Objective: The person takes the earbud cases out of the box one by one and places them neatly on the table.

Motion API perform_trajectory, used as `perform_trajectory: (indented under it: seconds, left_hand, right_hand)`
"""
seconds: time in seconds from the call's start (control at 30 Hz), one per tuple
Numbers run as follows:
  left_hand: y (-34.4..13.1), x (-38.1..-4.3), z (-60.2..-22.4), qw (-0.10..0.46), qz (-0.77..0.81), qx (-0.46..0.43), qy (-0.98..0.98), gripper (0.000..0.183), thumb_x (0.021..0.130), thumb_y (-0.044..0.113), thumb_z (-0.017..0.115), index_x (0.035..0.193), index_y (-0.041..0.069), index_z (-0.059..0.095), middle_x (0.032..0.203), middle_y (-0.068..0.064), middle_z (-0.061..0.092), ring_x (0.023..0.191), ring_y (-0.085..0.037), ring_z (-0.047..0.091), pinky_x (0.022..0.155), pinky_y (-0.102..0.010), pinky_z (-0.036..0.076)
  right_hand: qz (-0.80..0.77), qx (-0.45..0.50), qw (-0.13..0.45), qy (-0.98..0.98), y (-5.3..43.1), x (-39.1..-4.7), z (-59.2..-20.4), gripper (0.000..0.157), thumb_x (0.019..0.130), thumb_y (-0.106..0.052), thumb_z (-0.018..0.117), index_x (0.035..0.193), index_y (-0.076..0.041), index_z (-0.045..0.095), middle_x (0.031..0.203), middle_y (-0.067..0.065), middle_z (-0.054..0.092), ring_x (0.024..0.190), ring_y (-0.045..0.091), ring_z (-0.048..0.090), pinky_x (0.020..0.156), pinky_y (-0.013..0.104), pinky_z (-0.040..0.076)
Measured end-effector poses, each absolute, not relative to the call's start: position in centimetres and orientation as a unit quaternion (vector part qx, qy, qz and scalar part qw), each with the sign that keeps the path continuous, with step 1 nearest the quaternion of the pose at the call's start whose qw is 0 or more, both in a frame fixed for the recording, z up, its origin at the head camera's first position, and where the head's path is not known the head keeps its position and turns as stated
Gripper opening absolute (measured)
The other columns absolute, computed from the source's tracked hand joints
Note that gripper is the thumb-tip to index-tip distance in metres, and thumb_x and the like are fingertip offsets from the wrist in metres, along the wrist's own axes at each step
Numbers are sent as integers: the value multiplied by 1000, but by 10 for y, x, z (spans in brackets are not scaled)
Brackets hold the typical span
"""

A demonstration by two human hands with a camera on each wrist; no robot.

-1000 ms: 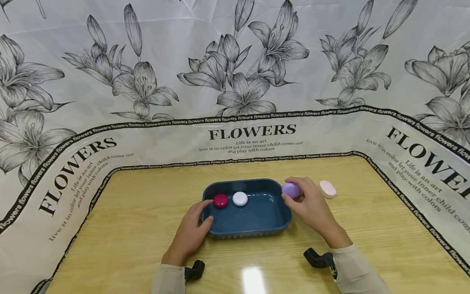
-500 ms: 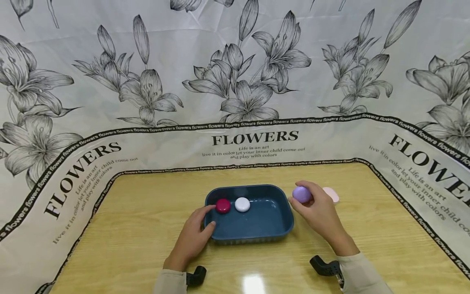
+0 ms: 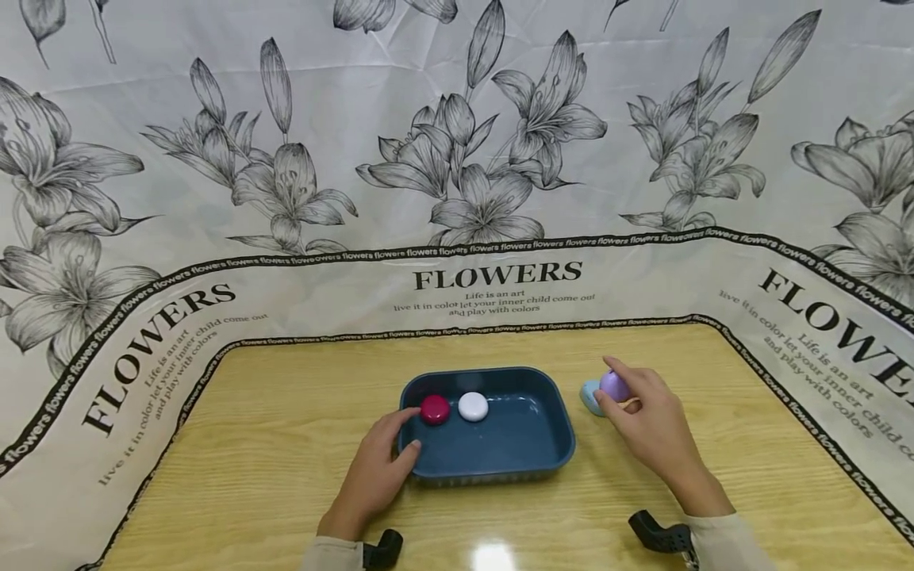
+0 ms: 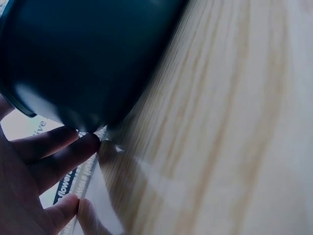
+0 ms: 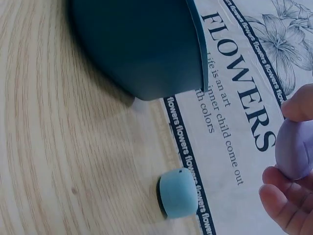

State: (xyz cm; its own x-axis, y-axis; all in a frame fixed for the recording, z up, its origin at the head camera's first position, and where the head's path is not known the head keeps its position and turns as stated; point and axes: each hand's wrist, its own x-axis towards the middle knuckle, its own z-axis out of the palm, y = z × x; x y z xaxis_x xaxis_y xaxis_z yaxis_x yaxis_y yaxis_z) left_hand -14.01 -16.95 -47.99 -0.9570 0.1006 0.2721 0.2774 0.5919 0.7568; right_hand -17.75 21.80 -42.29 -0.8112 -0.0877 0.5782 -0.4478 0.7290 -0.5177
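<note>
We see the left hand (image 3: 374, 464), thumb and forefinger apart, resting on the left rim of a dark blue, rounded rectangular tray (image 3: 500, 452). Inside, we find a glossy red disc (image 3: 435, 410) near that rim, then a glossy white disc (image 3: 473, 407). Right of the tray, a smooth light-blue piece (image 5: 179, 193) lies on the wood-grain table (image 3: 250, 428); near it, a smooth purple rounded piece (image 3: 614, 385) is pinched by the right hand (image 3: 657, 420)

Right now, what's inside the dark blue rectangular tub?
The tub holds a shiny dark red round piece and a glossy white round piece toward its left end. What's beneath them is covered; the left hand hides part of that end.
</note>
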Motion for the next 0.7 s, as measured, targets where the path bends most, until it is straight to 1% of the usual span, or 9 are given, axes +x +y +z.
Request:
perform_trajectory:
  seconds: [0.1,0.17,0.43,0.57,0.7]
  left_hand:
    - [-170,-140,-479,100,-442,-110,-885,45,95,19,66,139,17,59,141,0,55,135,-24,47,111,-51,37]
    - [-170,-141,-479,103,-443,-110,-884,45,95,19,66,139,17,59,141,1,55,134,-23,47,111,-50,37]
    - [-175,-142,-478,100,-431,-111,-890,45,95,20,65,139,20,59,141,3,55,134,-22,47,111,-50,37]
    - [-175,-142,-478,102,-431,-113,-890,45,96,20,64,140,18,58,142,0,55,135,-24,47,111,-52,37]
    - [-171,-143,-480,94,-432,-114,-890,45,97,20,63,141,17,57,143,-2,54,135,-26,46,110,-53,37]
  right_hand:
    - [333,145,278,-890,224,-176,-420,57,87,-7,76,141,-9,59,113,15,62,71,11,57,62,9,45]
    - [335,139,272,-891,227,-175,-418,56,89,-9,75,142,-8,57,113,15,63,73,11,57,62,9,45]
    - [332,142,192,-913,236,-173,-413,50,93,-20,72,138,-4,57,100,12,67,76,18,62,62,22,52]
    - [321,148,163,-921,246,-176,-411,53,94,-23,72,139,-3,54,103,13,66,79,20,63,62,25,53]
    - [311,149,160,-925,260,-179,-409,53,94,-21,73,138,0,54,110,20,65,80,24,63,60,25,52]
